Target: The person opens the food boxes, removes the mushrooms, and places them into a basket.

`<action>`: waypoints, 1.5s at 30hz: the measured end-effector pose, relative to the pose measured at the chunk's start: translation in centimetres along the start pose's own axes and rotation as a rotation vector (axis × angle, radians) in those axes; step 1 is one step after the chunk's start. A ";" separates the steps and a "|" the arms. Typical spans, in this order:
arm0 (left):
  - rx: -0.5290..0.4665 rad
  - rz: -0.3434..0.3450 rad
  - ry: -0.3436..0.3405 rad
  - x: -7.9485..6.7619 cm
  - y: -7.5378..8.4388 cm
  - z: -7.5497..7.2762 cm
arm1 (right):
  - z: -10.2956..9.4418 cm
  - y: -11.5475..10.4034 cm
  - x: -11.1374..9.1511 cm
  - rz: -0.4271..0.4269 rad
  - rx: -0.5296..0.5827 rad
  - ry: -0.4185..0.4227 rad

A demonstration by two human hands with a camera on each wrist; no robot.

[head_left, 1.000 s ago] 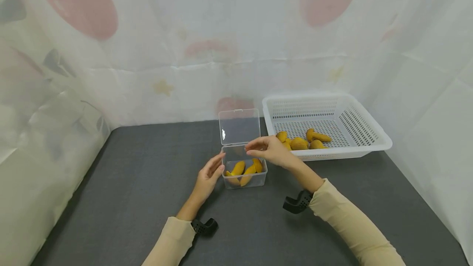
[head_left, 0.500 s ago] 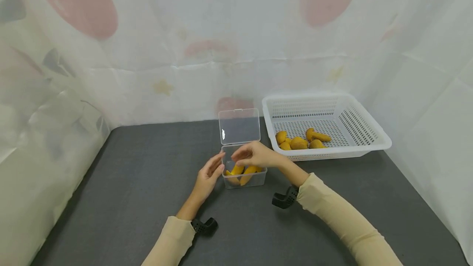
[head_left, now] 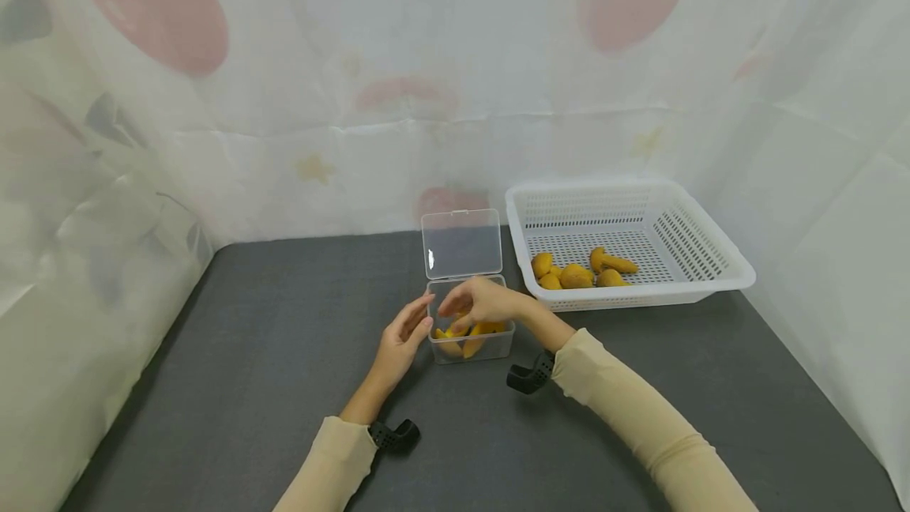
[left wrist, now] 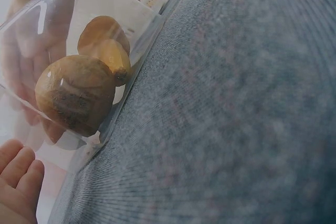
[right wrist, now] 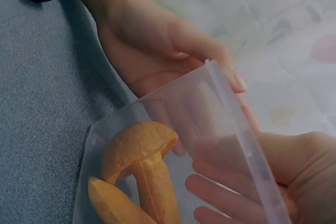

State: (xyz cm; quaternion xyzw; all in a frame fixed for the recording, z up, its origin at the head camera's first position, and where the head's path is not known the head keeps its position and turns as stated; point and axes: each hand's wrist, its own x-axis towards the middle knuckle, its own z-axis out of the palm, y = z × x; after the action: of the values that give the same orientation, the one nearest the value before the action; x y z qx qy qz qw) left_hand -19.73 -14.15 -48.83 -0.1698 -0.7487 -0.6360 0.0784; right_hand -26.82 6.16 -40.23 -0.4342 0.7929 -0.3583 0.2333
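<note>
A clear plastic box [head_left: 501, 348] stands on the dark table, its hinged lid [head_left: 462, 243] tipped back. Several yellow-brown mushrooms [right wrist: 139, 145] lie inside. My left hand [head_left: 400, 342] is at the box's left side; in the right wrist view its thumb lies by the rim and its fingers run along the outer wall. Over the box's opening, my right hand [head_left: 485, 303] reaches in with loosely curved fingers pointing left, above the mushrooms. Nothing shows between those fingers in the right wrist view. In the left wrist view a broad mushroom cap [left wrist: 76, 95] shows through the clear wall.
A white perforated basket [head_left: 633, 295] stands behind and to the right of the box, close to it. Several more mushrooms [head_left: 576, 276] lie in its front left part. White printed sheets [head_left: 398, 156] hang behind the table and at both sides.
My right hand has moved left and lower, from the box's right rim to over its middle. The left hand, box and basket have stayed in place.
</note>
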 end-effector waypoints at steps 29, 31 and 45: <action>0.013 0.036 0.013 -0.1 0.0 -0.2 | 1.5 0.2 1.0 0.038 -0.314 0.006; 0.012 0.027 0.012 -0.2 0.0 -0.2 | 1.5 0.2 0.9 0.031 -0.311 0.019; 0.011 -0.006 0.005 -0.1 -0.1 0.0 | 0.4 -0.8 -1.0 0.034 -0.199 0.111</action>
State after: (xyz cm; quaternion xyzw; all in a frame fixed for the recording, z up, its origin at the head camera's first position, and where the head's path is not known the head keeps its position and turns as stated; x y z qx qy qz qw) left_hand -19.68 -14.20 -48.97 -0.1655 -0.7525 -0.6325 0.0791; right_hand -25.63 6.56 -39.78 -0.4214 0.8435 -0.2971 0.1506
